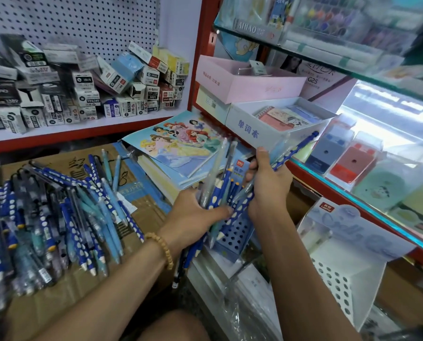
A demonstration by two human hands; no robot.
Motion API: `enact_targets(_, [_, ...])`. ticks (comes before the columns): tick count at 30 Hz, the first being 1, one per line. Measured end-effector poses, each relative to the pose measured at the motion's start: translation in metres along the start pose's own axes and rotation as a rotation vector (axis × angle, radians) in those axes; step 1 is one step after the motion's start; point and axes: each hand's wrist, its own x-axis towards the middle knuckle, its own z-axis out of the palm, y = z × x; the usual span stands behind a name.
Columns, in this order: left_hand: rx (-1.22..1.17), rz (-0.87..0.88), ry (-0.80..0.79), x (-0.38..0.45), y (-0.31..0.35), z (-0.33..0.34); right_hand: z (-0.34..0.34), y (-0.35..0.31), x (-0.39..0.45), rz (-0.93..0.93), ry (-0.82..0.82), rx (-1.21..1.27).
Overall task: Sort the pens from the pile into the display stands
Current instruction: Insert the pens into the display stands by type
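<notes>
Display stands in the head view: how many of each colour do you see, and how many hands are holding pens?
Blue display stand: 1
White display stand: 1
Total stands: 2
Hands holding pens: 2, the left hand and the right hand.

— What do I have behind the work area?
— White pegboard wall upper left, above a red-edged shelf.
— To my right?
— Red upright, then lit glass shelving; light glares bright off it.
</notes>
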Motion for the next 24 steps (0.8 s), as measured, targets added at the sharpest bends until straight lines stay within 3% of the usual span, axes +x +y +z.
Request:
enact_targets(6, [-0.348, -0.04, -0.134, -0.014, 0.003, 0.002, -0.004, -0.012, -0.005, -0.024, 0.096, 0.001])
enact_targets(10, [-0.247, 0.002, -0.262, -0.021, 0.003, 0.004, -0.01, -0.016, -0.008, -0.05, 0.082, -0.035])
enact_targets(17, [-0.115, 0.077, -0.289, -0.022, 0.006, -0.016, -0.029, -0.036, 0.018, -0.018, 0.045, -0.006])
enact_targets(24, [-0.163, 0.07, -0.223, -0.019, 0.011, -0.03, -0.061, -0.016, -0.001, 0.065, -0.291, -0.219])
